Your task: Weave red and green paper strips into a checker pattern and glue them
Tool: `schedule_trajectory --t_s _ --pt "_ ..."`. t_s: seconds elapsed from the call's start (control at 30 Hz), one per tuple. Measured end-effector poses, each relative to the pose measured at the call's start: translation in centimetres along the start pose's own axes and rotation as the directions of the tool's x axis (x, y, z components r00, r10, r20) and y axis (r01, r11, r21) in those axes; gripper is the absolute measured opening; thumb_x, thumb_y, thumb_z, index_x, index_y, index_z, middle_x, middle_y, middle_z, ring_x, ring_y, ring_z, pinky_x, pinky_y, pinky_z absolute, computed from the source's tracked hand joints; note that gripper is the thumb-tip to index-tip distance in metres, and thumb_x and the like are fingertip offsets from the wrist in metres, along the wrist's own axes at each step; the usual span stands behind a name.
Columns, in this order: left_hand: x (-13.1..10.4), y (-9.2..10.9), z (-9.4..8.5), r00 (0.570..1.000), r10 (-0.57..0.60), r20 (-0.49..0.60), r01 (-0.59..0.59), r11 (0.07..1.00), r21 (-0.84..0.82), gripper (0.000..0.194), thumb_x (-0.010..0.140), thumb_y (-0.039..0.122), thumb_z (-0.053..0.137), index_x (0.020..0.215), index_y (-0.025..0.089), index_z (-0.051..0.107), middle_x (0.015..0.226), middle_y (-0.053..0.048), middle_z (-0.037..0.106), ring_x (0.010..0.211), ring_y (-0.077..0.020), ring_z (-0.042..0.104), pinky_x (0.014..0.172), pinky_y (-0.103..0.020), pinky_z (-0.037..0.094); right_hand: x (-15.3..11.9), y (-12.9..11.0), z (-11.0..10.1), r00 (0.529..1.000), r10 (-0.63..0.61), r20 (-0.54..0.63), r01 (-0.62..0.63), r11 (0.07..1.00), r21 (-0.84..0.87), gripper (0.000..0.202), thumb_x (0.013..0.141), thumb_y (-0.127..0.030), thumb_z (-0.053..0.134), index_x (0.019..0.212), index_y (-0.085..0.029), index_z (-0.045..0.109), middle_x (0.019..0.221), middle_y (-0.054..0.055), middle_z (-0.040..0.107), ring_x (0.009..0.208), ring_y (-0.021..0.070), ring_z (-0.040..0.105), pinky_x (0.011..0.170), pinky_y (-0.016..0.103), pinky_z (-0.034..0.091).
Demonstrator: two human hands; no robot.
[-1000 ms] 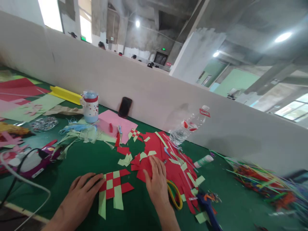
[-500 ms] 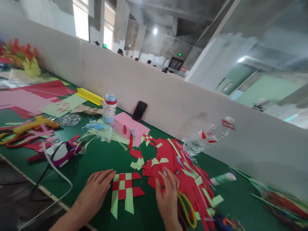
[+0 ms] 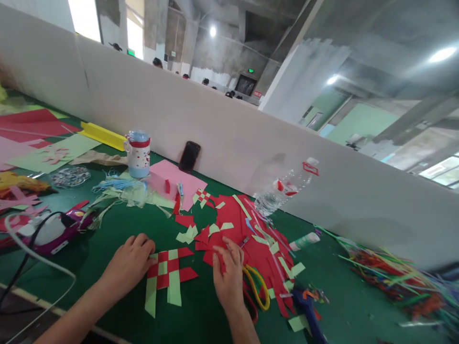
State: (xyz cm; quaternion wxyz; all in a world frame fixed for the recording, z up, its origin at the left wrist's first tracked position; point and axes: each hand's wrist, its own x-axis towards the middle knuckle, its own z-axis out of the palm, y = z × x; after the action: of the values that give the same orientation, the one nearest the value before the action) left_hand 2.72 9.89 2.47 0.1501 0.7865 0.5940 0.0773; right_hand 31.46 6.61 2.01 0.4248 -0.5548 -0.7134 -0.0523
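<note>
A small checkered mat of woven red and light green paper strips lies on the green tabletop, with loose strip ends sticking out to the right and toward me. My left hand has its bent fingers closed on the mat's upper left corner; the thumb is hidden. To the right, my right hand hovers at the edge of red paper pieces, thumb and fingers apart with nothing visible between them. Beside its wrist lie scissors with yellow and red handles, partly behind the hand.
Light green scraps lie beyond the mat. A clear plastic bottle leans by the white partition, near a phone and a patterned cup. A cable and purple device lie left; colourful thin sticks right.
The view has turned right, so things sit farther left. My left hand's fingers have bent more at the mat's corner. My right hand stays near the red paper and scissors.
</note>
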Motion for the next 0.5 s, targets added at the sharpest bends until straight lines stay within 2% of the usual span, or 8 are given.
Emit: schedule_trajectory --t_s 0.2,0.37,0.43,0.47,0.5 --pt "0.1 0.2 -0.7 0.999 0.013 0.029 -0.011 0.997 -0.071 0.015 0.09 0.022 0.047 0.085 0.022 0.061 0.099 -0.009 0.068 0.095 -0.0278 0.063 0.084 -0.041 0.046 -0.1 -0.1 0.0 0.999 0.044 0.025 -0.045 0.998 0.044 0.02 0.1 -0.018 0.056 0.11 -0.025 0.071 0.129 0.012 0.063 0.121 0.0288 0.059 0.095 0.046 0.054" --pt "-0.6 0.3 -1.5 0.999 0.041 0.024 -0.036 0.987 -0.155 0.022 0.096 0.031 0.038 0.083 0.026 0.054 0.08 0.001 0.067 0.07 -0.0176 0.065 0.064 -0.029 0.047 -0.1 -0.6 -0.8 0.987 0.135 0.082 -0.149 0.97 0.194 0.02 0.1 -0.022 0.057 0.115 -0.027 0.07 0.128 0.011 0.065 0.122 0.0274 0.062 0.099 0.045 0.056" --pt "-1.3 0.2 -1.8 0.996 0.068 -0.059 -0.077 0.979 -0.188 0.026 0.1 0.039 0.037 0.087 0.027 0.056 0.087 0.002 0.07 0.067 -0.0151 0.067 0.062 -0.026 0.049 -0.1 -1.3 -1.6 0.967 0.167 0.191 -0.218 0.933 0.287 0.034 0.097 -0.028 0.065 0.131 -0.028 0.063 0.134 0.011 0.064 0.124 0.0276 0.062 0.1 0.044 0.057" --pt "-1.8 0.2 -1.9 0.985 0.088 -0.149 -0.117 0.972 -0.202 0.028 0.101 0.043 0.038 0.088 0.028 0.057 0.093 0.001 0.073 0.07 -0.0143 0.069 0.063 -0.024 0.051 -0.1 -1.7 -2.0 0.952 0.165 0.256 -0.245 0.915 0.321 0.049 0.094 -0.031 0.072 0.14 -0.029 0.057 0.139 0.011 0.061 0.126 0.0284 0.062 0.1 0.043 0.057" --pt "-2.3 0.1 -1.9 0.952 0.115 -0.282 -0.179 0.96 -0.213 0.029 0.101 0.047 0.041 0.09 0.028 0.058 0.1 0.001 0.074 0.076 -0.0136 0.072 0.064 -0.022 0.053 -0.1 -2.2 -2.3 0.938 0.151 0.313 -0.26 0.903 0.342 0.065 0.089 -0.034 0.078 0.147 -0.03 0.05 0.144 0.011 0.059 0.129 0.0295 0.06 0.101 0.044 0.057"
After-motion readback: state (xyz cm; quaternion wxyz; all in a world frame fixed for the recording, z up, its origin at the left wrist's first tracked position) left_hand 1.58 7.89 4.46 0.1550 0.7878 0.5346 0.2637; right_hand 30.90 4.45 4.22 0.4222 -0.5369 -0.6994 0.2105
